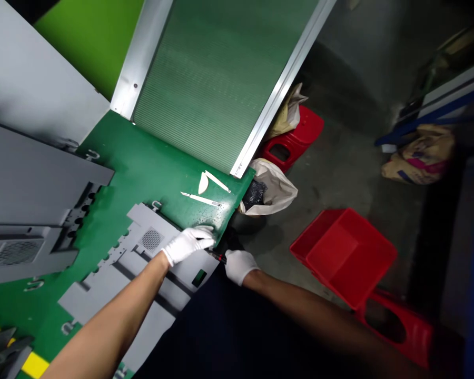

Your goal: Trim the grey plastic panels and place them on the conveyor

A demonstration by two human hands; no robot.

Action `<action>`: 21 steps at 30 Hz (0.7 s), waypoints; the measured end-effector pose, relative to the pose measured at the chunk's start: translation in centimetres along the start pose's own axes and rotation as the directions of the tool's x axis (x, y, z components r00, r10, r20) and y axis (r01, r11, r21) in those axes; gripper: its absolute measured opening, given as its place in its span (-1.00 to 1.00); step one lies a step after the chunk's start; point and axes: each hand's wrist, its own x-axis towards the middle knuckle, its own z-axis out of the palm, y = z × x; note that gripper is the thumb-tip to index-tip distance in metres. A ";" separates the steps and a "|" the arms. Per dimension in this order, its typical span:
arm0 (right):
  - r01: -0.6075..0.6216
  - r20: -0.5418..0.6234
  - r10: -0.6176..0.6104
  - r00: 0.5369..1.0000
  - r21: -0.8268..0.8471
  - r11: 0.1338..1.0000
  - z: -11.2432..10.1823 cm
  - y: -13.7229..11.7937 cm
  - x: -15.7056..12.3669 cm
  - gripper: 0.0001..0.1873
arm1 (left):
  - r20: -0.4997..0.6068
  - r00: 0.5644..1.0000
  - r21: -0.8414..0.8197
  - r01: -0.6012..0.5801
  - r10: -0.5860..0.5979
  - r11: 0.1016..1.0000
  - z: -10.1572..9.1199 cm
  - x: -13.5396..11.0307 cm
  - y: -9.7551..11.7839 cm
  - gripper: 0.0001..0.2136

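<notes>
A grey panel (169,287) with slots and a round perforated grille lies on the green table. At its right end, my white-gloved left hand (189,245) is closed on the panel's edge, thumb and fingers close together. My gloved right hand (240,265) is closed around a hand tool with a red-and-black handle (220,257); its tip meets the panel's edge beside my left fingers, and its exact kind is hidden. Beyond my left hand lie a slim white-handled knife (200,199), a white stick (218,181) and a pale half-moon piece (203,182). Dark crumbs are scattered near them.
A ribbed green conveyor belt (225,68) with metal rails adjoins the table. More grey panels (31,179) stand at left. Off the table's right edge are a white bag (278,189) with dark scraps, a red stool (294,139) and a red bin (347,255) on another stool.
</notes>
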 end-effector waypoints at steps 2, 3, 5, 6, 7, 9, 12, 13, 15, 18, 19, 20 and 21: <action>0.010 -0.012 -0.010 1.000 -0.007 1.000 0.1 0.0 -0.1 -0.78 | -0.088 0.994 -0.180 0.051 -0.067 0.982 -0.8 -0.3 0.3 -0.69; 0.015 -0.021 -0.015 1.000 -0.006 1.000 0.2 0.0 -0.2 -0.78 | -0.138 0.985 -0.229 0.071 -0.105 0.971 -1.2 -0.2 0.5 -0.68; 0.021 -0.031 -0.021 0.999 0.020 1.000 0.5 0.2 -0.3 -0.77 | -0.279 0.945 -0.268 0.097 -0.173 0.959 -2.0 0.2 1.0 -0.67; 0.020 -0.033 -0.018 0.999 0.047 0.999 0.6 0.4 -0.4 -0.76 | -0.338 0.918 -0.288 0.108 -0.207 0.951 -2.2 0.6 1.2 -0.66; 0.013 -0.031 -0.010 0.999 0.083 0.996 0.8 0.7 -0.5 -0.75 | -0.373 0.896 -0.314 0.121 -0.240 0.942 -2.1 1.2 1.5 -0.65; -0.027 -0.020 0.030 0.999 0.156 0.987 1.2 1.3 -0.6 -0.72 | -0.350 0.886 -0.365 0.168 -0.302 0.916 -1.4 3.1 2.3 -0.64; -0.099 -0.012 0.104 0.994 0.225 0.969 1.4 2.2 -0.6 -0.71 | -0.224 0.914 -0.405 0.229 -0.338 0.885 1.0 7.4 4.2 -0.62; -0.115 -0.013 0.122 0.992 0.239 0.964 1.5 2.5 -0.6 -0.72 | -0.198 0.923 -0.427 0.221 -0.329 0.877 1.8 9.0 5.0 -0.62; -0.139 -0.024 0.151 0.988 0.266 0.954 1.3 2.9 -0.5 -0.73 | -0.172 0.940 -0.481 0.180 -0.293 0.858 2.8 11.7 6.8 -0.63; -0.168 -0.046 0.192 0.980 0.312 0.935 0.5 3.3 -0.5 -0.72 | -0.255 0.944 -0.378 0.101 -0.208 0.920 1.3 13.2 8.1 -0.58; -0.173 -0.052 0.200 0.978 0.330 0.928 0.1 3.3 -0.5 -0.70 | -0.322 0.929 -0.275 0.091 -0.181 0.957 -0.2 12.8 7.8 -0.59; -0.169 -0.058 0.202 0.978 0.351 0.921 -0.5 3.3 -0.4 -0.67 | -0.409 0.898 -0.156 0.107 -0.163 0.982 -2.0 12.1 7.1 -0.61; -0.160 -0.064 0.197 0.978 0.373 0.914 -1.1 3.2 -0.3 -0.63 | -0.502 0.851 -0.042 0.154 -0.154 0.987 -4.2 11.1 5.9 -0.63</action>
